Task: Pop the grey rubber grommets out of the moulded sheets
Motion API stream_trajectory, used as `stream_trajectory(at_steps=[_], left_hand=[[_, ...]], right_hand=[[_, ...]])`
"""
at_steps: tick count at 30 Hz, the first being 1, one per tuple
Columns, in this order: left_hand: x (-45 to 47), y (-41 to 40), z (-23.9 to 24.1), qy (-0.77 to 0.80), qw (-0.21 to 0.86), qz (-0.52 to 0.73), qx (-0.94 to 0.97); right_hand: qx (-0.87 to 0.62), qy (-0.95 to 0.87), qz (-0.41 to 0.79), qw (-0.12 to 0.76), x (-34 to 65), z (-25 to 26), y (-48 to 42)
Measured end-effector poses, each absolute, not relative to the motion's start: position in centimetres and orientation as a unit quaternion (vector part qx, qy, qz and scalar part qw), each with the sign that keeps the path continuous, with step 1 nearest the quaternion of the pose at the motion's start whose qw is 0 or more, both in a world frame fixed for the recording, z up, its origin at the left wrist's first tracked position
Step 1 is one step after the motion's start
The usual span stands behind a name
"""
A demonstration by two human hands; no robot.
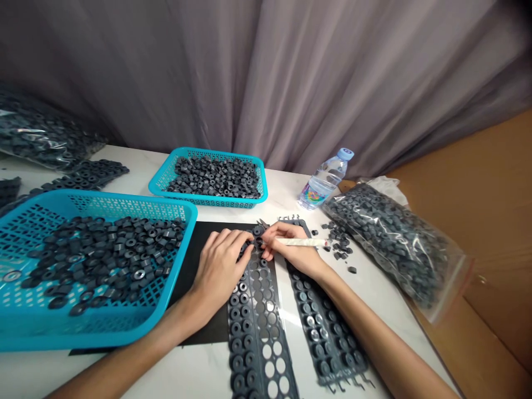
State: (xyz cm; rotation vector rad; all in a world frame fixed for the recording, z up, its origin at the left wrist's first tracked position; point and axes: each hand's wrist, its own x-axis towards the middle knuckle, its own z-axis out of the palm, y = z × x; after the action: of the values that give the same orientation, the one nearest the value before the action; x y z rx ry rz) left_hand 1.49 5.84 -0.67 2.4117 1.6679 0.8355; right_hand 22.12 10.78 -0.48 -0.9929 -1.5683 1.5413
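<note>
Both hands meet at the far end of a grey perforated strip that lies lengthwise on the table, partly over a black mat, which gives a dark, flat backing under the work. The left hand has its grip closed, fingertips pinched on the strip's far end, apparently to pin it flat and steady; what sits under the fingertips is too hidden to tell. The right hand is clamped around a white-handled tool, held low and nearly level like a pen, its tip aimed at the spot where the left fingers press. Much of this strip shows empty round holes, while a second strip just to its right holds its rings. A near basket of dark rings sits by the left forearm, within easy reach, and a far basket stands behind it. Loose rings lie beside the right hand, next to a clear bag of the same parts. A water bottle lies tilted well back, near the curtain.
</note>
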Motion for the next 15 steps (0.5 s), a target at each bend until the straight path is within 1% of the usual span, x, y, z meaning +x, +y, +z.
stream_trajectory(at_steps=[9, 15], left_hand=[[1.73, 6.15, -0.85, 0.554, 0.037, 0.271, 0.787], [1.66, 6.21, -0.93, 0.551, 0.034, 0.265, 0.790]], right_hand=[[-0.389, -0.627, 0.580, 0.344, 22.05, -0.48, 10.78], [-0.372, -0.619, 0.594, 0.355, 22.21, -0.88, 10.96]])
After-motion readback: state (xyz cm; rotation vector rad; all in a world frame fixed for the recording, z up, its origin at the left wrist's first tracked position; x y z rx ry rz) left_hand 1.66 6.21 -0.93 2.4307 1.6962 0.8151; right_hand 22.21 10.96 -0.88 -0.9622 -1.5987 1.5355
